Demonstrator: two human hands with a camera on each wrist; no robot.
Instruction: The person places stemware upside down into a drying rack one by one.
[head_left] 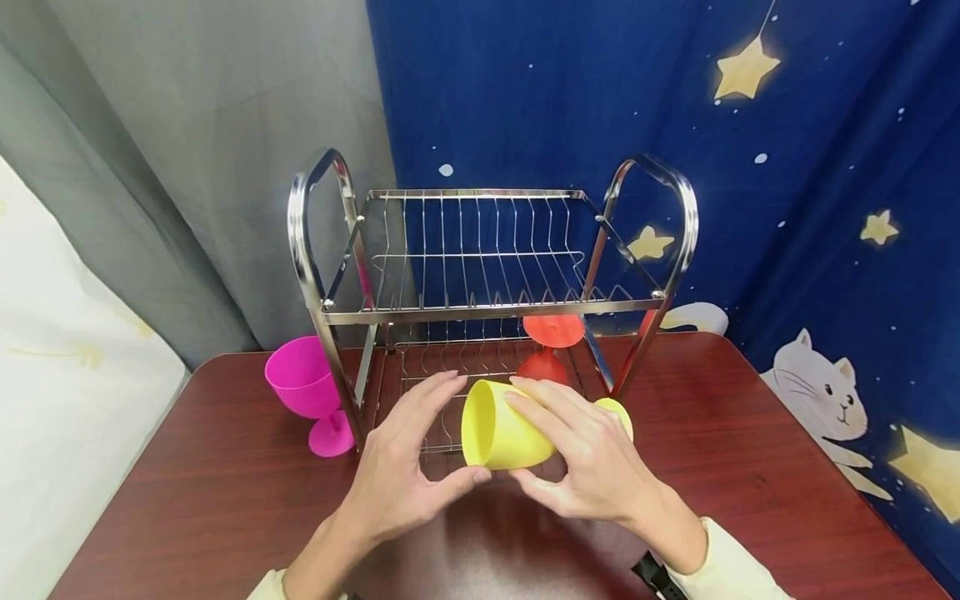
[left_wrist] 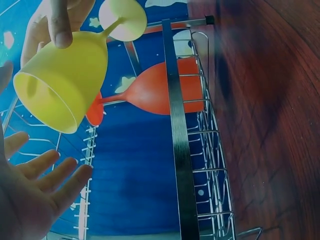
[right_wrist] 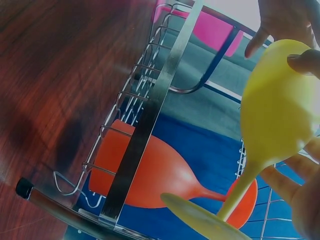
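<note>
A yellow plastic goblet (head_left: pixel 513 429) lies tilted on its side in the air in front of the rack, its mouth facing left. My right hand (head_left: pixel 588 446) grips its bowl, fingers above and thumb below; the foot shows beyond that hand. My left hand (head_left: pixel 408 467) is spread beside the mouth, its thumb tip close to the rim; whether it touches is unclear. In the left wrist view, the left hand (left_wrist: pixel 40 190) has its fingers apart. Upside down on the lower tier stands an orange-red goblet (right_wrist: pixel 155 172), partly hidden in the head view.
A two-tier metal dish rack (head_left: pixel 491 315) stands on the brown table (head_left: pixel 750 467), its upper tier fitted with wire slots. Left of the rack, a magenta goblet (head_left: pixel 300 379) stands upright. Grey and blue curtains (head_left: pixel 525 92) hang behind.
</note>
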